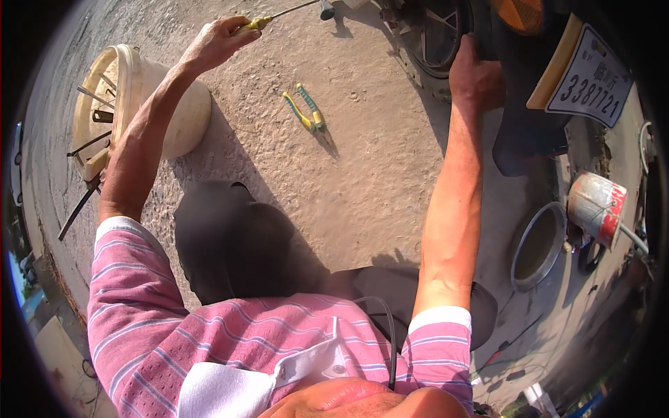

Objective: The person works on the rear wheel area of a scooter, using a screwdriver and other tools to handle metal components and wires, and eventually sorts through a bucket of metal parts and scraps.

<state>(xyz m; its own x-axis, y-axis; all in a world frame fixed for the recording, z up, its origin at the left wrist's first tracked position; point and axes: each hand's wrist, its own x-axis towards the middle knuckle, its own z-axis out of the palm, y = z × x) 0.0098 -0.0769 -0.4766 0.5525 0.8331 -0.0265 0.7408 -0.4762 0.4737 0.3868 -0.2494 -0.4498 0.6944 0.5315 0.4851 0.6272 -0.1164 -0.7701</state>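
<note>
My left hand (214, 47) is closed around the yellow-green handle of a screwdriver (260, 23), whose long thin shaft points right toward the top edge. Close to its tip is a small dark grey knob-like part (327, 10). At the upper right, my right hand (477, 78) is closed at the edge of a vehicle's tyre (465, 17), thumb up along it; most of its fingers are hidden. A spoked wheel (435, 35) shows beside that hand. Pliers (306, 113) with yellow and green handles lie on the ground between my arms.
A whitish bucket (182, 104) holding several tools lies on its side by my left forearm. At right are a dark mudguard (526, 132), a licence plate (589, 76) and an orange reflector (521, 12). A round metal basin (519, 268) and a red-white can (596, 205) stand lower right.
</note>
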